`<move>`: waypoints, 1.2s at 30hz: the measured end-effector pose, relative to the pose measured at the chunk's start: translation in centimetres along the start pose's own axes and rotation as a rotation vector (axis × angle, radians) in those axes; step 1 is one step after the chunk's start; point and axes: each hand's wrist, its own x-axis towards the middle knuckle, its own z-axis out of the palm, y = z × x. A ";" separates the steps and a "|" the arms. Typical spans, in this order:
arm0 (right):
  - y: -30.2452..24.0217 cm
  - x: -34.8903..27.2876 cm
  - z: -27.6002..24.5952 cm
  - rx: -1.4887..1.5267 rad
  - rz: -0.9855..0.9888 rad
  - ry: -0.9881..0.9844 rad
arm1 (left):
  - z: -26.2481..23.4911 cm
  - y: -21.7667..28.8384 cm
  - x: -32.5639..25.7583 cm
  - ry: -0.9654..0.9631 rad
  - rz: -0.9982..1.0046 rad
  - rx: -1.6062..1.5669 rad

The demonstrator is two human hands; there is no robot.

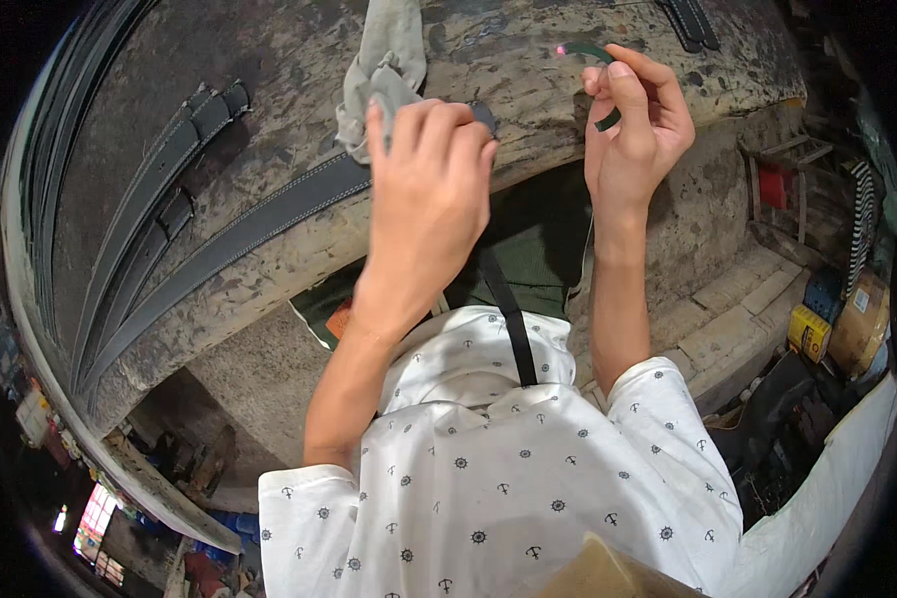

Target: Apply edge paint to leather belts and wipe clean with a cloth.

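Long black leather strap with pale stitched edges, flat across the worn, stained workbench, its right end pinched under the closed fingertips of the left hand; strap tip mostly hidden behind those fingers. Just beyond the knuckles, a crumpled grey cloth, touching or nearly touching the hand; hard to tell which. To the right, well apart, the right hand raised over the bench edge, thumb and fingers curled around a thin dark curved tool with a glowing pink tip; lower part of it covered by the palm. Far left, more dark belts in a row. Far right, another black strap, cut off by the top edge.
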 end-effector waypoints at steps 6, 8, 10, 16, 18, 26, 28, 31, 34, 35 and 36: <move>0.8 1.0 -2.0 0.132 0.110 0.008 | -9.2 -1.0 0.1 0.241 -0.192 0.179; 1.0 1.2 -1.9 0.053 0.121 -0.032 | -7.2 1.2 -0.3 0.178 -0.268 -0.077; -0.1 1.4 -1.0 0.051 0.194 0.002 | -5.3 3.2 -0.7 0.061 -0.277 -0.240; -6.1 -0.1 -3.5 -0.235 0.368 0.024 | -2.4 0.0 -1.4 0.129 -0.149 0.060; -6.4 -0.7 -6.3 -0.166 0.412 -0.002 | -2.6 -1.2 -1.5 0.048 -0.248 0.060; -4.3 -0.9 -7.7 -0.279 0.596 -0.004 | -2.5 -4.0 -0.7 0.018 -0.206 -0.088; -4.6 -1.1 -7.3 -0.391 0.533 0.008 | -2.3 -4.0 -0.3 0.043 -0.191 -0.095; -5.1 -1.3 -6.9 -0.292 0.450 0.077 | -1.6 -4.0 0.2 0.099 -0.046 0.008; -6.2 -2.0 -6.0 -0.479 0.238 0.157 | -1.6 -4.0 0.1 -0.016 -0.027 0.110; -6.5 -2.0 -5.8 -0.696 0.077 0.193 | -1.5 -4.1 0.2 -0.014 -0.023 0.110; -6.3 -2.1 -5.9 -0.694 0.074 0.196 | -1.4 -4.1 0.2 -0.028 -0.015 0.133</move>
